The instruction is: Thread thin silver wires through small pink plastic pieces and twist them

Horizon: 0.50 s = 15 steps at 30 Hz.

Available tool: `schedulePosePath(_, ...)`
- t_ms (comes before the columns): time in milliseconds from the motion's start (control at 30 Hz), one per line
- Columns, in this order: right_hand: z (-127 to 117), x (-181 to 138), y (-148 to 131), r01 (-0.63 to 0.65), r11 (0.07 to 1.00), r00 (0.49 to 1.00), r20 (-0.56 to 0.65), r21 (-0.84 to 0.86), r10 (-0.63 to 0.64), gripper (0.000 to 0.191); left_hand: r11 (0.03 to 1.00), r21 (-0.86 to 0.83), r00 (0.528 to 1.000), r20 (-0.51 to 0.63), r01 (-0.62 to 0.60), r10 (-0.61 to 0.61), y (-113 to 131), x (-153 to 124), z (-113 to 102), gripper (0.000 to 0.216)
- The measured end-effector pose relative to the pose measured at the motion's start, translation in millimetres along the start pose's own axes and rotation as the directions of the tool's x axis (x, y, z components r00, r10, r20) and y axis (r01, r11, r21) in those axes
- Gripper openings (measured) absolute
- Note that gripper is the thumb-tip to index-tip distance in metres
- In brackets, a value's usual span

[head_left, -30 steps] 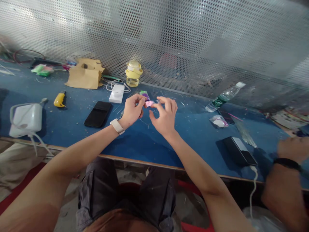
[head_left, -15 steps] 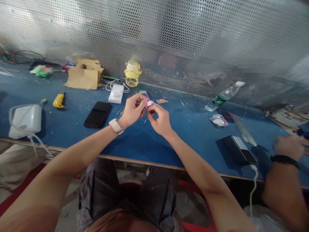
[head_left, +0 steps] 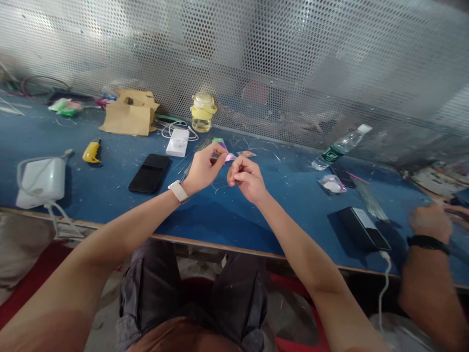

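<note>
Facing a perforated metal panel along the far edge of a blue worktop, with both forearms reaching in over the near edge. With the left hand, grasp a small pink packet between thumb and forefinger, over the middle stretch of the worktop and nearer its far edge than its near one. Wear a pale band on that wrist. Hold the right hand just beside the packet, fingers curled and thumb drawn in; cannot tell whether clenched on nothing or grasping something fine.

Just beyond the fingers, find a green and purple packet and a clear packet lying near the far edge. Towards the left end, see a yellow-topped bottle upright at the far edge, then a white box with a looped white cable, brown paper, a black phone, a yellow cutter and, close to the near edge, a white adapter.

Towards the right end, see a clear bottle aslant by the far edge, a packet with white contents nearer, and a black device by the near edge, plugged into a white cable. Past that, notice another person's hand, too blurred to read its grip.
</note>
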State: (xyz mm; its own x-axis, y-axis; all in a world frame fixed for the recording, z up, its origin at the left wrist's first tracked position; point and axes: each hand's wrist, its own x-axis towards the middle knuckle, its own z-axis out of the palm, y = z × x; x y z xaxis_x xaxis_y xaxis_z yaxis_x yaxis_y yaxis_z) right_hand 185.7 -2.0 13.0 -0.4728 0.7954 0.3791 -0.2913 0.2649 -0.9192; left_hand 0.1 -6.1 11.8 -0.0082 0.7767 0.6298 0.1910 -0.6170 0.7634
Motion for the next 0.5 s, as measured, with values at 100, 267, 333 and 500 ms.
schedulePosePath(100,0.6,0.0,-5.4,-0.062,0.998,0.998,0.002,0.032,0.062,0.020,0.999,0.041,1.000,-0.006,0.001,-0.001,0.6,0.9,-0.5,0.010)
schedulePosePath(267,3.2,-4.2,-9.8,-0.092,0.993,0.995,0.037,-0.072,0.094,0.030,1.000,0.026,0.999,-0.041,0.006,-0.005,-2.2,2.6,-0.9,0.011)
schedulePosePath(333,5.6,-5.9,-9.6,-0.036,0.994,0.999,-0.007,-0.103,0.036,0.032,1.000,0.006,0.999,-0.039,0.001,-0.001,-3.1,2.9,-1.3,0.012)
schedulePosePath(500,11.4,-5.0,-12.1,0.043,0.999,0.997,-0.070,0.012,-0.042,0.036,0.998,0.051,0.998,-0.042,-0.048,0.050,-3.8,2.5,-2.8,0.013)
